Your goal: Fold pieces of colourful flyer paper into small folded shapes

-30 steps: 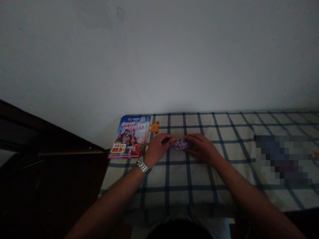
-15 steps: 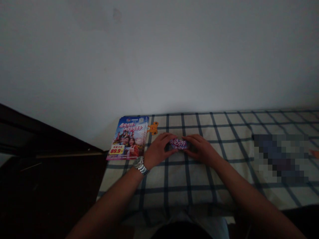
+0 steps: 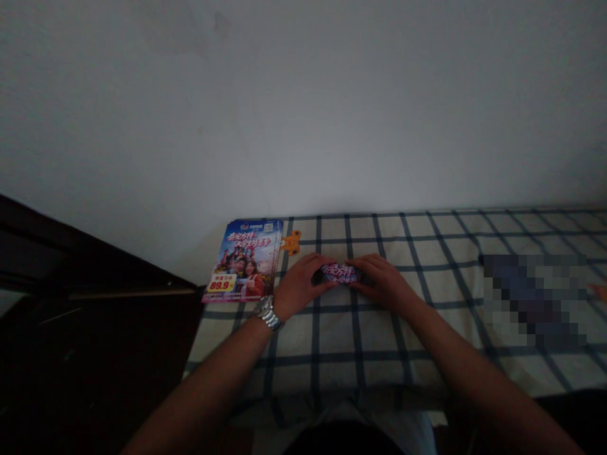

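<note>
A small folded flyer [image 3: 340, 273], purple and pink with white lettering, is held between both hands over the checked cloth. My left hand [image 3: 300, 287], with a silver watch on its wrist, pinches the flyer's left end between thumb and fingers. At the right end, my right hand [image 3: 379, 282] grips it the same way. To the left of my left hand lies a stack of flyers [image 3: 244, 262], blue at the top and pink at the bottom. An orange bear figure [image 3: 291, 242] shows beside the stack, partly covered by it.
The blue-and-white checked cloth [image 3: 327, 354] covers the surface up to the pale wall [image 3: 303, 114]. On the right is a pixelated dark patch [image 3: 526, 297], with part of another person's hand [image 3: 600, 292] at the frame edge. Dark floor lies at the left.
Both hands keep their grip on the folded flyer, which looks almost unchanged in place. The view has shifted very slightly.
</note>
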Demonstrator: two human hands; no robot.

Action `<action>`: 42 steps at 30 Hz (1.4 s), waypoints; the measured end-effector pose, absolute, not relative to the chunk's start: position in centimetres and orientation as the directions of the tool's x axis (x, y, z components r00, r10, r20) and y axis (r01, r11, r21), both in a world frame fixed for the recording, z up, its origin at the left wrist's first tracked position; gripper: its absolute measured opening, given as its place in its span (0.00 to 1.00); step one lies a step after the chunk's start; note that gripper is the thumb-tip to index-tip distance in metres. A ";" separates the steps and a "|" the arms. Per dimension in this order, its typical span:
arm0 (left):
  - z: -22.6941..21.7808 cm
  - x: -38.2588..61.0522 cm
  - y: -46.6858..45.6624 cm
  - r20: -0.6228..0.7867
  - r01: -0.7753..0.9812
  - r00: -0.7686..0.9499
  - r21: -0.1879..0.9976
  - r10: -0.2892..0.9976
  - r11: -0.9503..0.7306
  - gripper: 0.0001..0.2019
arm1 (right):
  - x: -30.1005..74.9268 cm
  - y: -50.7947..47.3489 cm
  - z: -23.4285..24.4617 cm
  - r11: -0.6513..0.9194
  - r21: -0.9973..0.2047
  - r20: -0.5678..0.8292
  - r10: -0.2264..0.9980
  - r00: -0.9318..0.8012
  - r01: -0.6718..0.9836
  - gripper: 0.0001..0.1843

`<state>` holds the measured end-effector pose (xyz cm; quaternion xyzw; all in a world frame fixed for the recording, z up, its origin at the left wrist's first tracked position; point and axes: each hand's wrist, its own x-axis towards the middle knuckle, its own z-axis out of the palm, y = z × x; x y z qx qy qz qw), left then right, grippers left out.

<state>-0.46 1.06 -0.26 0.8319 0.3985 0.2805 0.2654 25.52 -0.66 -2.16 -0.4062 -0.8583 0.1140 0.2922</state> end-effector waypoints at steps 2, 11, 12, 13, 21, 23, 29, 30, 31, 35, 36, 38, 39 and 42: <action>-0.3 -0.4 1.1 0.260 0.509 0.532 0.663 0.806 -0.550 0.19 | 25.5 -0.6 -2.2 0.643 -0.440 0.404 0.765 -0.501 0.627 0.25; -0.6 -0.3 0.8 0.347 0.537 0.573 0.527 0.743 -0.659 0.24 | 25.1 -1.0 -2.0 0.635 -0.459 0.409 0.772 -0.486 0.621 0.25; -0.7 -0.3 0.8 0.344 0.535 0.580 0.523 0.739 -0.663 0.23 | 25.1 -1.0 -2.0 0.632 -0.464 0.409 0.774 -0.483 0.621 0.25; -0.7 -0.3 0.8 0.339 0.535 0.583 0.524 0.738 -0.663 0.23 | 25.0 -1.0 -2.0 0.628 -0.470 0.407 0.778 -0.479 0.620 0.26; -1.1 -0.2 0.9 0.311 0.565 0.555 0.540 0.771 -0.624 0.20 | 25.2 -0.8 -2.2 0.625 -0.451 0.396 0.780 -0.485 0.637 0.25; -1.2 -0.2 0.9 0.307 0.568 0.549 0.544 0.777 -0.617 0.20 | 25.2 -0.8 -2.1 0.629 -0.450 0.407 0.776 -0.482 0.634 0.24; -1.0 -0.2 0.8 0.280 0.584 0.528 0.566 0.802 -0.582 0.19 | 25.0 -0.8 -2.0 0.630 -0.451 0.411 0.776 -0.479 0.633 0.21; -1.0 -0.2 0.8 0.280 0.583 0.527 0.568 0.802 -0.581 0.19 | 25.0 -0.8 -1.9 0.627 -0.452 0.409 0.777 -0.478 0.634 0.21; -1.0 -0.2 0.8 0.281 0.581 0.528 0.569 0.802 -0.582 0.19 | 24.9 -0.8 -1.9 0.624 -0.454 0.407 0.780 -0.475 0.635 0.21; -1.2 -0.2 0.9 0.285 0.572 0.531 0.574 0.798 -0.586 0.20 | 24.9 -0.8 -1.8 0.603 -0.470 0.395 0.796 -0.458 0.644 0.22; -1.2 -0.2 0.9 0.288 0.569 0.532 0.574 0.796 -0.589 0.21 | 24.9 -0.8 -1.8 0.599 -0.475 0.392 0.800 -0.455 0.645 0.23; -1.3 -0.3 0.9 0.295 0.564 0.533 0.575 0.793 -0.593 0.21 | 24.9 -0.8 -1.9 0.594 -0.486 0.388 0.804 -0.451 0.641 0.23; -1.3 -0.3 0.9 0.298 0.561 0.533 0.576 0.792 -0.595 0.21 | 24.9 -0.8 -1.9 0.593 -0.492 0.389 0.805 -0.449 0.637 0.23; -1.2 -0.2 0.9 0.293 0.555 0.535 0.585 0.792 -0.591 0.20 | 24.9 -0.8 -1.9 0.593 -0.510 0.392 0.805 -0.445 0.623 0.25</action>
